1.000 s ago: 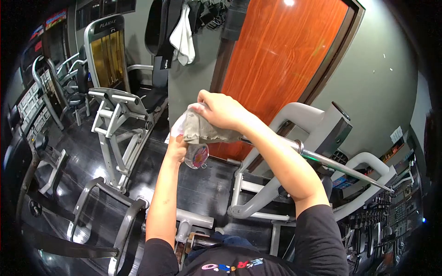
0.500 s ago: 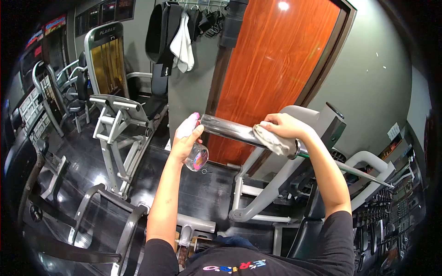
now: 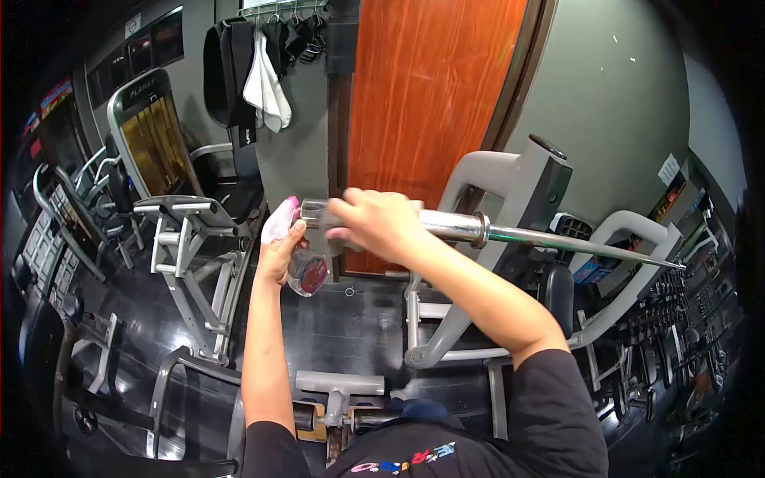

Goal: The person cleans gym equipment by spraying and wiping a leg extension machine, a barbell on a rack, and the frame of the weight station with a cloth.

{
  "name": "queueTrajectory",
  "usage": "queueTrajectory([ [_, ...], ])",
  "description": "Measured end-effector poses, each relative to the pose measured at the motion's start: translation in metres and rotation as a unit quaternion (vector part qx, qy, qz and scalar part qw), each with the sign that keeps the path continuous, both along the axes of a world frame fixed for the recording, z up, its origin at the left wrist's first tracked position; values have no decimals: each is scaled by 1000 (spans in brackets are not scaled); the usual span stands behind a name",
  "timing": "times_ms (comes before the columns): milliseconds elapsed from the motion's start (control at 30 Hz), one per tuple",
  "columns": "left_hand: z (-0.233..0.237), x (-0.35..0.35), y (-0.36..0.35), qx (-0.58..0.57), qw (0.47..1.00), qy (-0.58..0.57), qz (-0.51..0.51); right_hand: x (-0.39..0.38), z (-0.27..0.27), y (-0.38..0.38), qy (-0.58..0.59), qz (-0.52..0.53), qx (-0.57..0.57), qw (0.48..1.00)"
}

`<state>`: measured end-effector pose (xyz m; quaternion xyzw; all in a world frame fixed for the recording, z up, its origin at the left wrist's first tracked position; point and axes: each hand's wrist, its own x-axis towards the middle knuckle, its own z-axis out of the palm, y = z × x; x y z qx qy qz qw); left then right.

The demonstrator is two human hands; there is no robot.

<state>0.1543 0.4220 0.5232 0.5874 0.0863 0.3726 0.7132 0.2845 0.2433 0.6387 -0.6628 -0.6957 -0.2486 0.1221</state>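
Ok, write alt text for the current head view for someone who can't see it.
In a gym, a person's right hand holds a blurred grey cloth against a barbell's metal sleeve, while the left hand holds a clear spray bottle with a pink nozzle near the sleeve's end. Behind stand a reddish wood-grain door and weight machines.

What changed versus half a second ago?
Right hand and cloth moved along the bar, from beside its collar toward the end near the left hand. View shifted. Nothing visibly let go; left hand still holds the spray bottle.
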Motion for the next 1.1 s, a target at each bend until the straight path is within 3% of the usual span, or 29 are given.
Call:
queueTrajectory([
  [200, 15, -1, -3, 10, 998, -50, -30, 60, 13, -103, -12, -186, -11, 982],
  [333, 11, 4, -4, 15, 999, -41, -11, 62, 21, -116, -34, -198, -47, 978],
  [400, 15, 5, -5, 67, 997, -14, 18, 63, 20, -107, -39, -135, -23, 990],
  [667, 38, 7, -9, 79, 984, 125, 100, -1, 10, 9, 26, -34, -18, 999],
  [733, 37, 8, -6, 13, 991, 102, 82, -13, 2, 38, 25, 40, 44, 998],
  [833, 24, 8, 11, -60, 991, 115, 19, -9, 2, 38, 4, 65, 44, 997],
  [1000, 22, 10, 11, 19, 992, 121, 32, 12, 7, -22, -6, 4, -9, 1000],
  [1100, 27, 6, -2, 66, 997, 28, 24, 47, 6, -76, 25, -88, 25, 995],
])
